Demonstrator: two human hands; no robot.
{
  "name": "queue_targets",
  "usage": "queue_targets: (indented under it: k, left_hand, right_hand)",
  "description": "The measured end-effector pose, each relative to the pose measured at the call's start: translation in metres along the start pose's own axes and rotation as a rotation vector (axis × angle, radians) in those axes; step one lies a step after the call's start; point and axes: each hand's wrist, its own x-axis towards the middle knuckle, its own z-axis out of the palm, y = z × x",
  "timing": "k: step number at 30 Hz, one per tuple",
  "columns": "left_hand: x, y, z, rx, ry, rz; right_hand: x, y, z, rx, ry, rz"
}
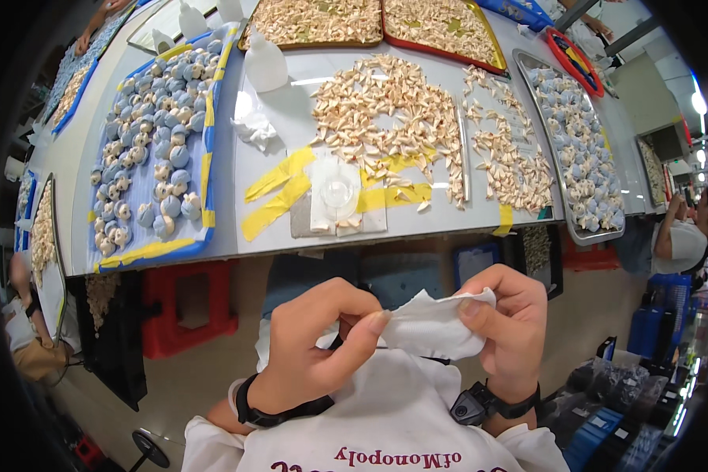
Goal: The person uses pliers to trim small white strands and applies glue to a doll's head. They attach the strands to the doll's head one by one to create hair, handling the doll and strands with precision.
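A white cloth or tissue is stretched between my two hands, in front of my body and below the table's near edge. The thumb and fingers of my left hand pinch its left corner. My right hand grips its right end, with the thumb on top. Nearest on the table is a small clear round dish on a white pad, with yellow tape strips around it. Beyond the dish spreads a pile of small cream-coloured pointed pieces.
Blue-and-cream round figures fill a blue tray at left and a metal tray at right. A white squeeze bottle and crumpled tissue stand between. Red stools are under the table. Other people sit at both sides.
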Motion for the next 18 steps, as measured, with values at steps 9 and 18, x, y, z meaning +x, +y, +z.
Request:
queue_targets:
  k: [9, 18]
  left_hand:
    - [0.015, -0.005, -0.02, -0.066, -0.203, 0.142]
    - [0.011, -0.014, -0.069, 0.211, 0.247, 0.306]
  right_hand:
    - [0.026, -0.025, -0.007, -0.19, -0.29, -0.143]
    - [0.107, -0.094, -0.014, -0.578, -0.03, -0.206]
